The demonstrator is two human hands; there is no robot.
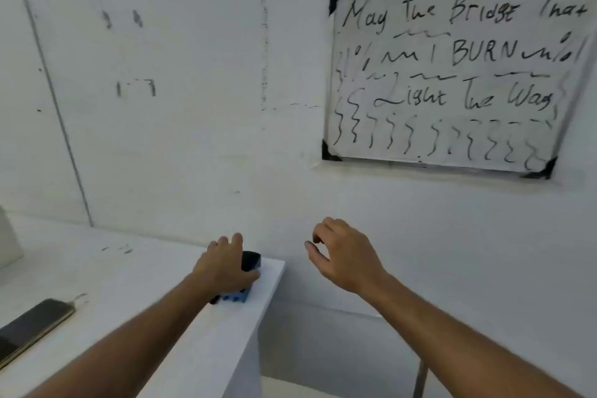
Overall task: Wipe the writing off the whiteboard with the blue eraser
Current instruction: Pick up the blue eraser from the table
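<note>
Blue eraser (237, 296) lies lengthwise toward the wall, left hand (223, 265) fingers grasping it; right hand (342, 255) fingers released.

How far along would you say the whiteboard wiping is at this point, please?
Nothing is wiped yet: the whiteboard still carries all its writing. In hand: the left hand grips the blue eraser on the table; the right hand hangs free. Left: all the wiping.

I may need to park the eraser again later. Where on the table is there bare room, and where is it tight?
Bare room: the table top between the phone at the near left edge and the left hand, back to the wall. Tight: the right corner, where that hand grips the blue eraser close to the edge. The right hand hangs off the table, holding nothing.
</note>
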